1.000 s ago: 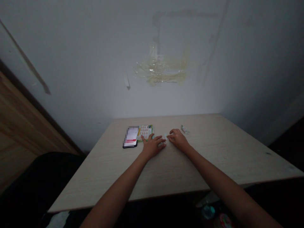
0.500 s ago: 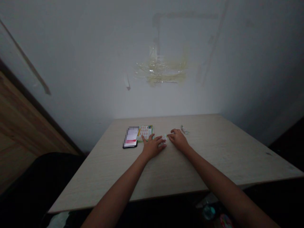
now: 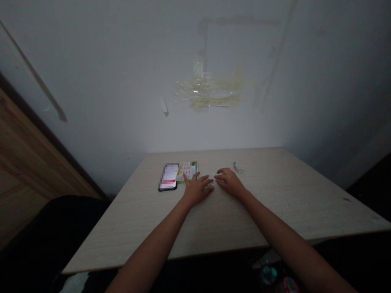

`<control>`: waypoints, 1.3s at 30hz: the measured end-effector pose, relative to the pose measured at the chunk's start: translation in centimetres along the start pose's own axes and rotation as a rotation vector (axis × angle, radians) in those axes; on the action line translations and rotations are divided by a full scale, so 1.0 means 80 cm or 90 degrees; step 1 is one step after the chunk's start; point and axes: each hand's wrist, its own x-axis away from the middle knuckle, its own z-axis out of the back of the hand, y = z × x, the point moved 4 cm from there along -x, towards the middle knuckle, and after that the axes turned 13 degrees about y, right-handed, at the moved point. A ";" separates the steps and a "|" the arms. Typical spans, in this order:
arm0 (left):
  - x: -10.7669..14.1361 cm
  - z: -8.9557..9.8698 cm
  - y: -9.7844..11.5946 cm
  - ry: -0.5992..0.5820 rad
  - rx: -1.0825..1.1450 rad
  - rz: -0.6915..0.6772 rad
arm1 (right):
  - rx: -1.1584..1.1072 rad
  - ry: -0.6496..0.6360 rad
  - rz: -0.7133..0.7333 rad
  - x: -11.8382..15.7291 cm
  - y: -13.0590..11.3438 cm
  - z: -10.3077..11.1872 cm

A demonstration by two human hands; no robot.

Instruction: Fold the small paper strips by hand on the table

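A small pale, crinkled piece (image 3: 212, 176), like thin paper or plastic, lies flat on the table between my hands. What it is exactly is too small to make out. My left hand (image 3: 197, 189) rests on the table with spread fingers, and its fingertips press on the piece's left side. The thumb and index finger reach to the lower right of a printed colourful leaflet (image 3: 187, 171). On the other side, my right hand (image 3: 229, 182) is palm down, fingers apart and slightly bent, its fingertips at the piece's right edge.
A phone (image 3: 169, 177) with a lit screen lies left of the leaflet, overlapping it. Beyond my right hand is a crumpled scrap (image 3: 237, 167). The wooden table (image 3: 275, 203) meets a wall (image 3: 122, 81) bearing old tape. A bottle (image 3: 269, 274) stands below the table's front edge.
My right hand has shifted slightly toward me, its fingertips lower along the piece's right edge. My left hand stays almost in place.
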 end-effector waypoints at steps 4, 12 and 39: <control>-0.001 -0.003 -0.004 0.000 0.003 0.005 | -0.030 -0.032 0.027 -0.002 -0.009 0.004; -0.002 -0.002 -0.006 0.012 -0.008 0.004 | 0.016 -0.060 -0.004 -0.005 -0.006 0.007; -0.007 -0.004 -0.025 0.042 -0.014 0.062 | 0.010 -0.043 -0.070 0.002 0.005 0.001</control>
